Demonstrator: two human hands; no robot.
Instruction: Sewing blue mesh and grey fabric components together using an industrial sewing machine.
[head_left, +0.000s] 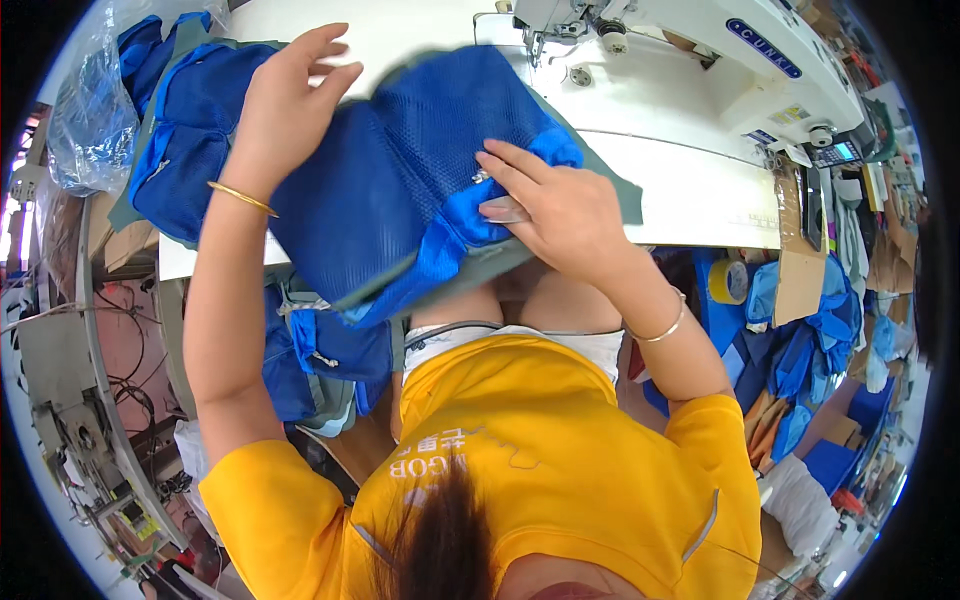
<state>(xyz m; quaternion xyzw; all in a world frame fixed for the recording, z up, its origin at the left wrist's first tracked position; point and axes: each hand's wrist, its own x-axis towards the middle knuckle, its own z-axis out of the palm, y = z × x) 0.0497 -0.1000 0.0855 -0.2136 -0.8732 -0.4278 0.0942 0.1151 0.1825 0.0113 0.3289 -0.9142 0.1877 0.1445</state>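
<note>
A blue mesh fabric piece point(370, 190) with grey-green backing and bright blue binding hangs over the front edge of the white sewing table, partly blurred. My left hand point(300, 105) is raised above its far left side, fingers apart and holding nothing. My right hand point(565, 215) lies at the piece's right edge, closed around a small shiny metal tool point(505, 210) that looks like thread snips, mostly hidden by the palm. Beside its fingertips is a gathered strip of bright blue binding point(470, 212).
A white sewing machine point(700, 60) stands at the back right of the table. More blue mesh pieces point(190, 140) lie at the left, near a clear plastic bag point(90, 130). A yellow tape roll point(728, 281) and blue fabric parts point(780, 350) sit at the right.
</note>
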